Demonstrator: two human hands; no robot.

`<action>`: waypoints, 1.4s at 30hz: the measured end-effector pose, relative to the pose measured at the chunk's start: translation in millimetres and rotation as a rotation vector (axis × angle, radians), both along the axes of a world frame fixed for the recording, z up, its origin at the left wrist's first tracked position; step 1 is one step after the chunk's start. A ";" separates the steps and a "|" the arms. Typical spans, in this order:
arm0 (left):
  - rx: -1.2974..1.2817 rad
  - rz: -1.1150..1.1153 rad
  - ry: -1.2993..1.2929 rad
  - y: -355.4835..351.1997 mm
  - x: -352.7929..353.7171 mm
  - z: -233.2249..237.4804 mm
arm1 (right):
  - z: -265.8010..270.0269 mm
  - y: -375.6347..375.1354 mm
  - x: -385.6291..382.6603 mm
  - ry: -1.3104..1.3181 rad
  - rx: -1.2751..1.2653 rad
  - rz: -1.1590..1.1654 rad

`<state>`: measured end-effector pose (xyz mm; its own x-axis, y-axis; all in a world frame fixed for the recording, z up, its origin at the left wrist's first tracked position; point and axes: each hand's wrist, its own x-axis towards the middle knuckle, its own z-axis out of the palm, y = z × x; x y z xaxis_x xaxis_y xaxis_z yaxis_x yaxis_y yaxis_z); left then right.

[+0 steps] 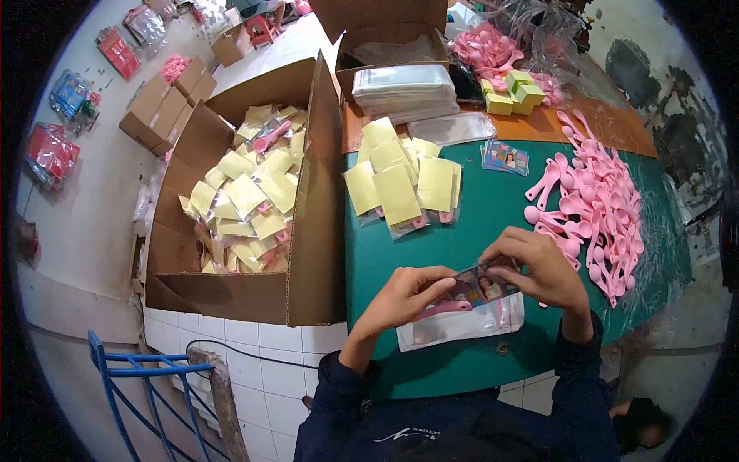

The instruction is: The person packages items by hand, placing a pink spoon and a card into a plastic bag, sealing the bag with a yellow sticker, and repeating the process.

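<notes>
My left hand (406,299) pinches the left end of a dark printed card (486,286) with a picture on it. At the card's other end, the fingers of my right hand (540,268) are closed on it. Just below the card, a pink measuring spoon (448,308) shows beside my left thumb, partly hidden. Under both hands, clear plastic bags (462,329) lie flat on the green table (439,369). To the right of my right hand spreads a large heap of pink spoons (608,223).
Bags backed with yellow cards (396,192) lie on the table; many more fill a cardboard box (319,200) at left. Behind are a stack of clear bags (404,88), printed cards (506,158) and yellow-green blocks (523,92). A blue metal rail (154,369) stands lower left.
</notes>
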<state>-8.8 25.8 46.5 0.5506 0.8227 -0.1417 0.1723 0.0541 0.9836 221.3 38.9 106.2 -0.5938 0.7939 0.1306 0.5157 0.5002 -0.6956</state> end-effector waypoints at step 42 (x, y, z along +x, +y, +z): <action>-0.264 0.240 -0.148 -94.9 3.9 -52.5 | -65.3 -58.9 -18.1 -0.014 -0.063 0.071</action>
